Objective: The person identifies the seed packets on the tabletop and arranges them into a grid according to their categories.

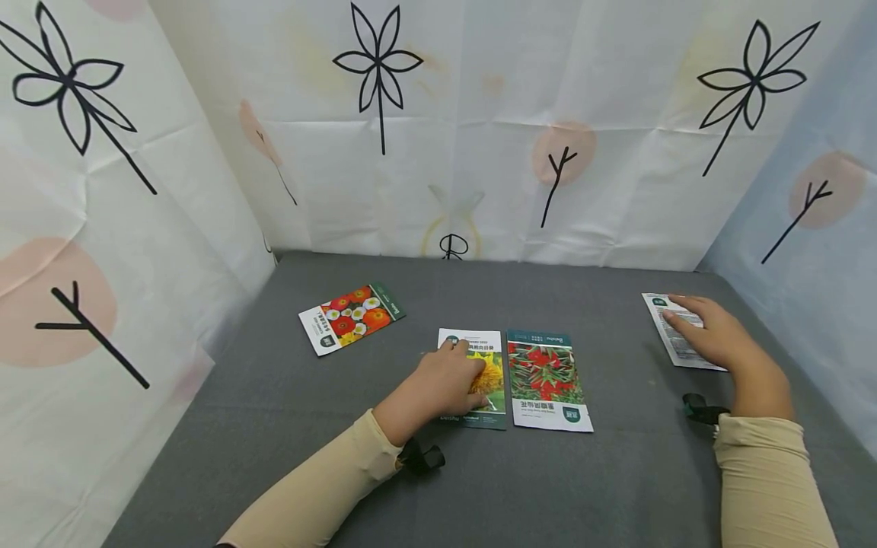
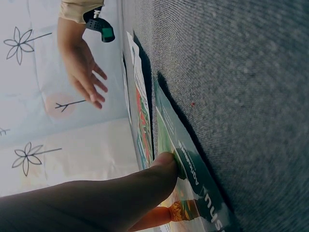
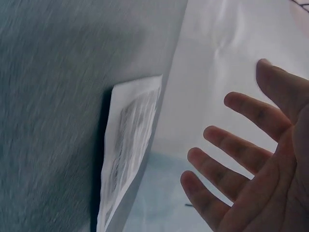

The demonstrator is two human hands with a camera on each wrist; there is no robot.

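Observation:
My left hand [image 1: 445,380] rests on a seed packet with a yellow flower [image 1: 492,380], covering its left part. Thumb and a finger touch its printed face in the left wrist view, near the dark green band [image 2: 193,169]. Just right of it lies a seed packet with red flowers [image 1: 546,377], flat on the cloth. At the far right my right hand [image 1: 712,331] is over a white, text-covered packet [image 1: 674,346]. The right wrist view shows that hand [image 3: 251,164] with fingers spread, apart from the packet [image 3: 128,140] and holding nothing.
A seed packet with red, orange and white flowers [image 1: 356,316] lies askew at the back left. Grey cloth [image 1: 617,487] covers the table. White printed sheets [image 1: 479,183] hang behind and along both sides.

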